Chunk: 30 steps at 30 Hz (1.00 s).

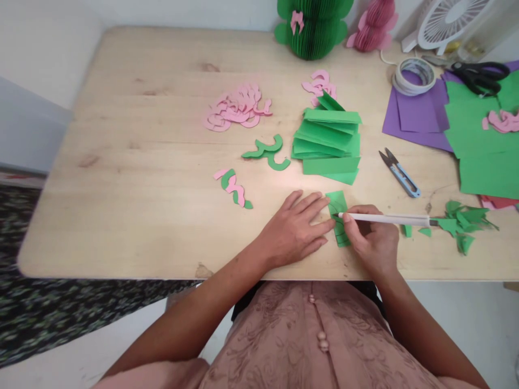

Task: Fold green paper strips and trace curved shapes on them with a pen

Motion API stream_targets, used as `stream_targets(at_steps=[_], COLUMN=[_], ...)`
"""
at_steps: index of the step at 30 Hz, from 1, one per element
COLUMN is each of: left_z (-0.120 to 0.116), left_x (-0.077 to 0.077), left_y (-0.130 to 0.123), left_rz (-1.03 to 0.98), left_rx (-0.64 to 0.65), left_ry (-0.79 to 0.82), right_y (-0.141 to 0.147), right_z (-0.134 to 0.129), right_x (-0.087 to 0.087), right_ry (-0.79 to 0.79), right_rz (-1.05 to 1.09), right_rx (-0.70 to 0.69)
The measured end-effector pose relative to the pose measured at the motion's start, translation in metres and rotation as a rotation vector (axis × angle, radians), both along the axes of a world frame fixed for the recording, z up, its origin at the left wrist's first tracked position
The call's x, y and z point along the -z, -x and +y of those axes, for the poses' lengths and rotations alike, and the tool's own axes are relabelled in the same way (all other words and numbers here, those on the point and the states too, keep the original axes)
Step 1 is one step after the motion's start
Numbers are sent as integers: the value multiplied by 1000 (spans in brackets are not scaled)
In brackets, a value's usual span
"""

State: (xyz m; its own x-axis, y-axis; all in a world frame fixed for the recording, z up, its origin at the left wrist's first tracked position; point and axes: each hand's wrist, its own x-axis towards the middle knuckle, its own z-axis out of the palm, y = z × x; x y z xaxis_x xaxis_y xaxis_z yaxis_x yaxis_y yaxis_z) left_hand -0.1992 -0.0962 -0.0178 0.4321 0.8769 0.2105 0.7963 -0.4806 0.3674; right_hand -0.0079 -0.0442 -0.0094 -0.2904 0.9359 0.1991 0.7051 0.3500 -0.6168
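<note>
A small green paper strip [343, 235] lies near the table's front edge, with dark curved pen lines on it. My left hand [298, 229] is flat with its fingers spread, the fingertips touching the strip's left edge. My right hand [375, 243] grips a white pen [389, 218], its tip on the strip and its other end pointing right. Beyond the strip sits a stack of folded green paper pieces [330, 140]. Green curved cutouts [270, 151] and a pink and green wavy paper piece [233, 189] lie to the left.
Blue thread snips [400, 173] and green paper scraps [462, 220] lie to the right. Farther back are pink cutouts [237, 108], a tape roll [414, 76], black scissors [478, 75], purple paper [417, 111], green sheets [486, 156], a white fan [450, 24] and a green honeycomb paper decoration [318, 27].
</note>
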Motion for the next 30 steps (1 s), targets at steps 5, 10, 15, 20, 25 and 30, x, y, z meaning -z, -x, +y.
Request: stream_targets(at_steps=[5,10,15,20,25,30], left_z=[0,0,0,0,0,0], left_x=[1,0,-1,0,1,1], left_y=[0,0,0,0,0,0], left_rz=[3,-1,1,2,7,8], left_rx=[2,0,4,6,7,8], left_ry=[-2,-1,7,7,8,19], right_y=[0,0,0,0,0,-1], right_z=[1,1,1,1,2,2], right_x=[-1,-1,0,0,0,1], right_ry=[-5,-11,-17,-28,-65,-105], right_rz=[-9,8,14,11,6,-9], right_rx=[4,1,0,2,2,-6])
